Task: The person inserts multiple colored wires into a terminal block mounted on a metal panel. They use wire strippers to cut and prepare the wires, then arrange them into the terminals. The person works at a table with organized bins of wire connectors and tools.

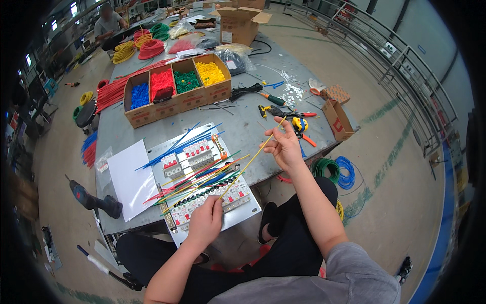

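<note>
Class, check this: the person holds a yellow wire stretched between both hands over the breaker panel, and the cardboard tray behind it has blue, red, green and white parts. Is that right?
Not quite. In the head view the tray's last compartment holds yellow parts, not white. The rest stands: the left hand and right hand hold a yellow wire over the breaker panel.

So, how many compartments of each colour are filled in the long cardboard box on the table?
In the cardboard box:
Blue pieces: 1
Red pieces: 1
Green pieces: 1
Yellow pieces: 1
Total: 4 compartments
</note>
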A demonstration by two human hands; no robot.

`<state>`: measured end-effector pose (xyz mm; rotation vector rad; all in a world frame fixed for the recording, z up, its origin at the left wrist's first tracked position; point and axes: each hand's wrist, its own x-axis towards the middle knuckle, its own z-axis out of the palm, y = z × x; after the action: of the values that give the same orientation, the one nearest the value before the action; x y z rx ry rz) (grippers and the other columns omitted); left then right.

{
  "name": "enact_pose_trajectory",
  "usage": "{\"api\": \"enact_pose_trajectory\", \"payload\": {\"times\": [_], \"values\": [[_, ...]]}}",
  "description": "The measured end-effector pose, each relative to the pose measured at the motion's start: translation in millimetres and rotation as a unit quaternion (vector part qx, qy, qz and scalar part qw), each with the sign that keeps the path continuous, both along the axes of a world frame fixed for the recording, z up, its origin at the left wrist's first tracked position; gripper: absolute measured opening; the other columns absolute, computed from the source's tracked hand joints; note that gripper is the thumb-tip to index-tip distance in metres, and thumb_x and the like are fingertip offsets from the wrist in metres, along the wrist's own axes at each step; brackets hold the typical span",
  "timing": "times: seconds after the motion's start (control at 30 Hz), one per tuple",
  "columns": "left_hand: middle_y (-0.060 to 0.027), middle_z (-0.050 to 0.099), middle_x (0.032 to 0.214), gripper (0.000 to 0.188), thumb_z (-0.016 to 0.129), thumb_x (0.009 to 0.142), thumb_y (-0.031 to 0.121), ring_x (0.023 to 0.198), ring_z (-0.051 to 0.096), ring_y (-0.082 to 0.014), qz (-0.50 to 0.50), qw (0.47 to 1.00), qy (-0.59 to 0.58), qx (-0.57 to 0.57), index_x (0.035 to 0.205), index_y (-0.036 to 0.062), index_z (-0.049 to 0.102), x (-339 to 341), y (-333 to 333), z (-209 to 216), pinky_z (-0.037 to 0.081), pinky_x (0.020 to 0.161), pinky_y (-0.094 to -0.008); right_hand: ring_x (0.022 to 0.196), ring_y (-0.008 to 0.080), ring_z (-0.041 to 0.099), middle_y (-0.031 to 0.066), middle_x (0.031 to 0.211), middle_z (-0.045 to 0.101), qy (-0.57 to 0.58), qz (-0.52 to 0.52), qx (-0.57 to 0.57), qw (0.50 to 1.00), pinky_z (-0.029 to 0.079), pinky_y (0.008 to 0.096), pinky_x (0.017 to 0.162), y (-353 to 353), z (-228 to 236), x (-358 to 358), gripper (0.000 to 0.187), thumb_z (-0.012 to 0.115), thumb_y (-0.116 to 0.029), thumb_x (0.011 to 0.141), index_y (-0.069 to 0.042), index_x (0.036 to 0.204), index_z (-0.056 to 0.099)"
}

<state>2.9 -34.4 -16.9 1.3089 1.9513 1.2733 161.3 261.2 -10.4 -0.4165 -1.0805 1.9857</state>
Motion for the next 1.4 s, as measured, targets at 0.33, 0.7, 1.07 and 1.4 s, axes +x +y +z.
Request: {"api": "enact_pose_trajectory", "payload": {"times": [0.33, 0.7, 1.07, 1.4], "values": [[-0.0229, 0.070, 0.081, 0.019, 0.058, 0.106, 0.019, 0.074, 0.070, -0.0415, 0.019, 0.999, -0.012, -0.024, 0.113, 0.0024, 0.065, -2.7, 1.6, 2.9, 0.052, 0.064, -0.0464, 0.082, 0.0202, 0.074, 0.0128, 0.098, 0.072, -0.106, 0.144, 0.017, 0.984, 0.063, 0.0312, 0.073, -86.6, -24.6, -37.4, 0.028, 0.055, -0.023, 0.111, 0.000, 0.125, 0.057], [-0.0052, 0.051, 0.065, 0.042, 0.046, 0.113, 0.031, 0.058, 0.047, -0.0174, 0.014, 0.990, -0.140, 0.022, 0.083, 0.0027, 0.053, -10.4, 0.6, -18.1, 0.039, 0.057, -0.0349, 0.085, 0.0210, 0.075, 0.0137, 0.099, 0.073, -0.058, 0.125, 0.013, 0.990, 0.063, 0.0323, 0.076, -83.7, -15.9, -37.4, 0.024, 0.059, -0.020, 0.109, -0.002, 0.125, 0.055], [0.0026, 0.039, 0.063, 0.044, 0.047, 0.113, 0.031, 0.054, 0.030, -0.0082, -0.069, 0.872, -0.485, 0.005, 0.074, 0.0097, 0.046, -13.8, 4.2, -11.1, 0.027, 0.050, -0.0273, 0.088, 0.0218, 0.075, 0.0137, 0.101, 0.073, -0.002, 0.089, 0.081, 0.993, 0.063, 0.0345, 0.077, -89.4, -21.5, -37.7, 0.017, 0.062, -0.014, 0.106, -0.003, 0.118, 0.055], [-0.0072, 0.055, 0.064, 0.036, 0.056, 0.108, 0.023, 0.055, 0.051, -0.0160, -0.023, 0.994, -0.105, 0.005, 0.081, 0.0004, 0.055, -6.6, 0.8, -9.1, 0.039, 0.053, -0.0347, 0.087, 0.0216, 0.074, 0.0122, 0.100, 0.071, -0.088, 0.167, -0.005, 0.982, 0.063, 0.0348, 0.078, -111.2, -25.8, -45.0, 0.030, 0.063, -0.013, 0.106, -0.004, 0.131, 0.050]]}}
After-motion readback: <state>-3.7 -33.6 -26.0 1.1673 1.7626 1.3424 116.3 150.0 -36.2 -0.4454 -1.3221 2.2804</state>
